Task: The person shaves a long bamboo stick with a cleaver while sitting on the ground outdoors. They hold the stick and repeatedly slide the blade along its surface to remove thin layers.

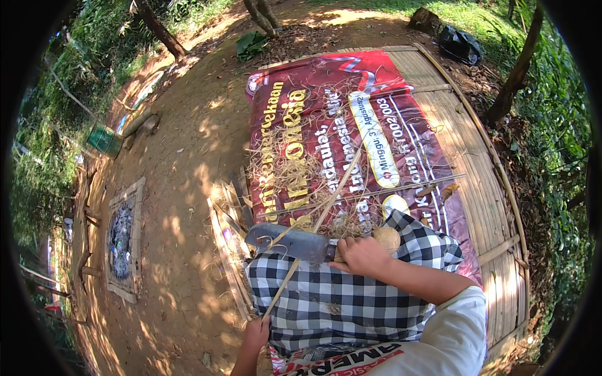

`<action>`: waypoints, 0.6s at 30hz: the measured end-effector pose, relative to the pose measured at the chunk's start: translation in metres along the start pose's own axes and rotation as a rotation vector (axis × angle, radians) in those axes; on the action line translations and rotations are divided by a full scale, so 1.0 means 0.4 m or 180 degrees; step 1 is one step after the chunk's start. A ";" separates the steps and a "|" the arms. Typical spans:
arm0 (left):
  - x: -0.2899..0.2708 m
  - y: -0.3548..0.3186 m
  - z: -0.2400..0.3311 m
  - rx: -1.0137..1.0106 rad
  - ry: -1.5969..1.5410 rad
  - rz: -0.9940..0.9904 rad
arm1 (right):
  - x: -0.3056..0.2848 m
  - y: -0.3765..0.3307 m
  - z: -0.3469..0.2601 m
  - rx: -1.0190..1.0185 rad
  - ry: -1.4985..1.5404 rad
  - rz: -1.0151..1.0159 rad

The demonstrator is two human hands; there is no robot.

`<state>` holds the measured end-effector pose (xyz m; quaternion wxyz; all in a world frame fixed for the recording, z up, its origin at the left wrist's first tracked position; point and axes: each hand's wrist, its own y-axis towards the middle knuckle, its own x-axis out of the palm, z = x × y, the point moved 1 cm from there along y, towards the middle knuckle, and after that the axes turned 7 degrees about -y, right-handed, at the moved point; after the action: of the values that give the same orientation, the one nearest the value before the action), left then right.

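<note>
My right hand (362,255) is wrapped round the wooden handle of a broad-bladed cleaver (291,242), whose round knob (387,239) sticks out past the hand. The wide grey blade points left over my lap. In my left hand (256,330), low at the left, is the near end of a long thin bamboo strip (323,216). The strip slants away up to the right, passing by the blade; whether the edge touches it I cannot tell. A black-and-white checked cloth (351,307) covers my lap beneath both hands.
Curled shavings (288,172) litter a dark red printed banner (401,150) on a slatted bamboo platform (454,119). A thin stick (433,182) lies across the banner. Left is bare earth (182,163) with a framed ash pit (124,241). A black plastic bag (461,44) lies far right.
</note>
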<state>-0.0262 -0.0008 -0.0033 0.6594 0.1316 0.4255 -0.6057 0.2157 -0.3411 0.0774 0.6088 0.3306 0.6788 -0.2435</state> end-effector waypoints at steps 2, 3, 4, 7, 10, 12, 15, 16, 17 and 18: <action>-0.004 -0.017 -0.007 -0.0113 0.0080 0.0062 | -0.014 0.016 0.063 0.0013 -0.0241 0.0200; 0.005 -0.021 -0.013 -0.0082 0.0083 0.0101 | -0.022 0.023 0.128 0.0384 -0.0332 0.0199; 0.010 -0.023 -0.016 -0.0040 0.0083 0.0143 | -0.039 0.015 0.187 0.0661 -0.0335 0.0429; -0.028 0.029 0.124 -0.0156 0.0220 -0.0154 | -0.054 -0.027 0.213 0.1076 -0.0549 -0.0048; -0.016 0.027 0.046 0.0213 0.0357 -0.0024 | -0.052 -0.050 0.177 0.1014 -0.0214 -0.0141; -0.012 0.026 0.044 0.0182 0.0275 0.0032 | -0.063 -0.034 0.174 0.0925 0.0196 -0.0210; -0.011 0.017 0.049 0.0162 0.0288 0.0133 | -0.071 -0.003 0.127 0.0807 0.1061 -0.0441; -0.006 0.022 0.041 0.0203 0.0297 0.0169 | -0.059 0.008 0.115 0.0704 0.1297 -0.0463; -0.002 0.024 0.036 0.0203 0.0215 0.0160 | -0.052 0.014 0.099 0.0596 0.1532 -0.0485; -0.001 0.022 0.036 0.0187 0.0142 0.0157 | -0.049 0.016 0.074 0.0483 0.1445 -0.0337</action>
<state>-0.0122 -0.0083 0.0026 0.6604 0.1748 0.4187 -0.5983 0.2409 -0.3614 0.0929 0.4005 0.3856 0.7944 -0.2448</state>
